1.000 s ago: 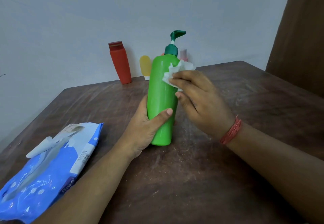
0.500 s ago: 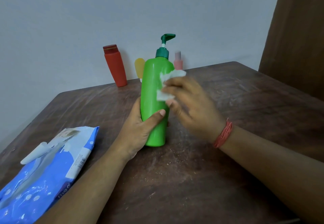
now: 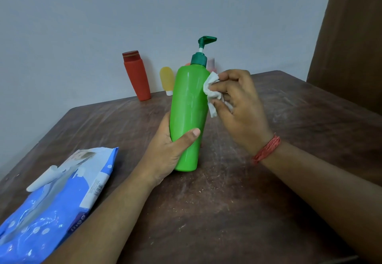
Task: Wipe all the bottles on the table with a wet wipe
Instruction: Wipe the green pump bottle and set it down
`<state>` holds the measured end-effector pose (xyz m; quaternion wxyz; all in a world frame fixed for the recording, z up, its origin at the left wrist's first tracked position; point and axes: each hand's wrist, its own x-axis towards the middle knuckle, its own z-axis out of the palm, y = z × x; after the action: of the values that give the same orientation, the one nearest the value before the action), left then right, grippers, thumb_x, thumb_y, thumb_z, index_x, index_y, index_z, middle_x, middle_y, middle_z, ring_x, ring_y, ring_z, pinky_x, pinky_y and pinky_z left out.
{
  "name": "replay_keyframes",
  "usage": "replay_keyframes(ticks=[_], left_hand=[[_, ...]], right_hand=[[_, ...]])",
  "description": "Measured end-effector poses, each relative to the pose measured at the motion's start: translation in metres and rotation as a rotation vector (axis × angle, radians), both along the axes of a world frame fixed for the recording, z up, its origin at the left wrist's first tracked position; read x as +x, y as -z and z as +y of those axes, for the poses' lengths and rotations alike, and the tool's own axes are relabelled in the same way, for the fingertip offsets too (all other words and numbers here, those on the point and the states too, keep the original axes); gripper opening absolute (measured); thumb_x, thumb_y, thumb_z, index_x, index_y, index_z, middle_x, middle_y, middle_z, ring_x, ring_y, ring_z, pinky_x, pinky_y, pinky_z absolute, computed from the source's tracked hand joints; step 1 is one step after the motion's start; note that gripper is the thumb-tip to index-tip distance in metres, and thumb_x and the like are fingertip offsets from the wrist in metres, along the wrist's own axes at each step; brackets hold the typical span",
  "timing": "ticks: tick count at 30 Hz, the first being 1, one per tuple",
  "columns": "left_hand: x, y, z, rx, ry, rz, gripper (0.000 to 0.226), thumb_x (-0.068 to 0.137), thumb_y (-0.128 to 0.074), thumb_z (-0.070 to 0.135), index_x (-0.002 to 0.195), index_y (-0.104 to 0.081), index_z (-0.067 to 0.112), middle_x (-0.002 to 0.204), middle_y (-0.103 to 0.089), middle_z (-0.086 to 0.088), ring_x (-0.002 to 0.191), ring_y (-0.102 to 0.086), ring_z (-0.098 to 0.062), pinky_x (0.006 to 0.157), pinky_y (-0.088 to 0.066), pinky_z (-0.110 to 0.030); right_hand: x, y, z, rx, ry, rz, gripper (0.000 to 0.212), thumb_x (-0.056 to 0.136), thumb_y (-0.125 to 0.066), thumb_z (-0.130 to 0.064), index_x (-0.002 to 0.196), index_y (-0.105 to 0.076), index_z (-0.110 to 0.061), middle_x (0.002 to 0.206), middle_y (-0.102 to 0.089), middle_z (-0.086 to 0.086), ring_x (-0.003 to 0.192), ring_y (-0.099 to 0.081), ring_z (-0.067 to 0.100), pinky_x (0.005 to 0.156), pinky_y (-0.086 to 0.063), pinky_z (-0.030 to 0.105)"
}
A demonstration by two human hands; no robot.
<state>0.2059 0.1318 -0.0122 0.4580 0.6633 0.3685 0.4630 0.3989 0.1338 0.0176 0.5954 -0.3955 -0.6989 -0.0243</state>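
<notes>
Spread across the lower frame: a dark brown wooden table [image 3: 268, 201], scuffed and dusted with pale crumbs, pushed up against a plain grey wall [image 3: 103, 15]. To the far right, a brown panel [image 3: 351, 36], possibly a door or curtain; could not tell which.

Lay flat at the near left corner of the table: a blue pack of wet wipes [image 3: 51, 201], its white flap lifted open.

Stood upright near the table's middle: a tall green pump bottle [image 3: 189, 108] with a darker green pump head, nozzle pointing right, its base seemingly on the tabletop.

Wrapped around the bottle's lower half: the left hand [image 3: 165, 152], thumb across the front, fingers curled behind, gripping firmly.

Raised at the bottle's upper right side: the right hand [image 3: 237, 106], fingers curled and pinching a crumpled white wet wipe [image 3: 211, 94], pressed against the bottle's right shoulder. Tied around that wrist: a red thread band [image 3: 266, 150].

Ranged along the wall at the back, well apart from the hands: a red bottle [image 3: 137, 77] with a dark red cap, leaning slightly; just to its right a small yellow tube [image 3: 167, 79] standing on its white cap; and, mostly hidden behind the green bottle, a pale pink bottle [image 3: 211, 65], only partly seen.
</notes>
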Motion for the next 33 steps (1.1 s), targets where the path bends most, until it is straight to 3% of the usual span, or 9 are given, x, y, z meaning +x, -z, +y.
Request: replay_keyframes(ticks=[3, 8, 12, 15, 17, 21, 25, 30, 33], left_hand=[[-0.001, 0.000, -0.001, -0.004, 0.007, 0.019, 0.057, 0.070, -0.078, 0.054, 0.119, -0.048, 0.059, 0.117, -0.070, 0.010, 0.104, -0.071, -0.023, 0.089, -0.057, -0.055], [-0.001, -0.001, -0.001, -0.001, 0.022, 0.032, 0.049, 0.077, -0.075, 0.045, 0.113, -0.048, 0.063, 0.114, -0.069, 0.017, 0.103, -0.071, -0.019, 0.089, -0.059, -0.051], [0.000, -0.002, -0.002, 0.007, 0.040, 0.031, 0.050, 0.077, -0.077, 0.045, 0.114, -0.048, 0.062, 0.115, -0.070, 0.013, 0.103, -0.071, -0.021, 0.088, -0.059, -0.052], [0.000, -0.002, -0.002, 0.011, 0.041, 0.028, 0.053, 0.074, -0.078, 0.050, 0.117, -0.049, 0.060, 0.117, -0.070, 0.009, 0.103, -0.071, -0.023, 0.088, -0.058, -0.052], [0.000, -0.001, -0.002, 0.007, 0.034, 0.004, 0.057, 0.073, -0.078, 0.050, 0.122, -0.049, 0.056, 0.118, -0.070, 0.005, 0.102, -0.072, -0.026, 0.088, -0.058, -0.053], [0.002, -0.002, -0.004, -0.030, 0.046, -0.108, 0.052, 0.084, -0.078, 0.033, 0.128, -0.051, 0.041, 0.116, -0.071, -0.006, 0.092, -0.073, -0.035, 0.079, -0.060, -0.047], [0.002, -0.001, -0.003, -0.032, 0.062, -0.096, 0.051, 0.083, -0.078, 0.033, 0.126, -0.051, 0.043, 0.114, -0.072, -0.003, 0.091, -0.074, -0.033, 0.075, -0.060, -0.041], [0.004, -0.002, -0.004, -0.025, 0.056, -0.127, 0.048, 0.084, -0.073, 0.026, 0.126, -0.053, 0.035, 0.112, -0.073, -0.002, 0.090, -0.074, -0.026, 0.081, -0.061, -0.045], [0.003, 0.000, -0.001, -0.029, 0.061, -0.096, 0.052, 0.084, -0.077, 0.031, 0.129, -0.051, 0.037, 0.114, -0.071, -0.007, 0.091, -0.074, -0.034, 0.078, -0.060, -0.047]], right_hand=[[0.003, -0.001, -0.002, 0.027, 0.078, -0.023, 0.019, 0.086, -0.068, 0.002, 0.103, -0.070, -0.006, 0.118, -0.047, 0.002, 0.111, -0.052, 0.011, 0.096, -0.049, 0.021], [0.008, -0.006, 0.000, 0.046, 0.152, -0.039, 0.016, 0.089, -0.072, -0.011, 0.103, -0.074, -0.016, 0.105, -0.048, 0.000, 0.094, -0.052, 0.010, 0.079, -0.047, 0.021], [0.010, -0.007, -0.001, 0.035, 0.129, -0.003, 0.019, 0.088, -0.070, -0.006, 0.104, -0.073, -0.015, 0.095, -0.053, -0.003, 0.076, -0.051, 0.002, 0.068, -0.042, 0.014], [0.008, -0.009, -0.004, 0.069, 0.146, -0.039, 0.023, 0.088, -0.067, 0.001, 0.108, -0.070, -0.010, 0.101, -0.056, 0.000, 0.082, -0.054, 0.003, 0.073, -0.047, 0.015], [0.002, -0.007, -0.008, 0.060, 0.109, -0.094, 0.027, 0.088, -0.064, 0.004, 0.114, -0.067, -0.005, 0.110, -0.056, 0.005, 0.095, -0.057, 0.009, 0.085, -0.051, 0.020], [-0.010, 0.004, -0.015, 0.070, 0.086, -0.368, 0.033, 0.094, -0.062, -0.016, 0.124, -0.063, -0.003, 0.129, -0.056, 0.011, 0.121, -0.051, 0.023, 0.109, -0.036, 0.026], [-0.006, -0.005, -0.013, 0.053, 0.121, -0.305, 0.038, 0.096, -0.057, -0.022, 0.129, -0.058, -0.002, 0.138, -0.052, 0.012, 0.131, -0.047, 0.023, 0.112, -0.038, 0.037], [-0.011, -0.001, -0.020, 0.138, 0.111, -0.536, 0.033, 0.096, -0.060, -0.020, 0.122, -0.064, 0.000, 0.129, -0.059, 0.013, 0.125, -0.051, 0.028, 0.112, -0.037, 0.034], [-0.009, -0.007, -0.015, 0.096, 0.220, -0.484, 0.042, 0.096, -0.057, -0.019, 0.134, -0.055, 0.001, 0.136, -0.052, 0.015, 0.130, -0.046, 0.029, 0.114, -0.036, 0.037]])
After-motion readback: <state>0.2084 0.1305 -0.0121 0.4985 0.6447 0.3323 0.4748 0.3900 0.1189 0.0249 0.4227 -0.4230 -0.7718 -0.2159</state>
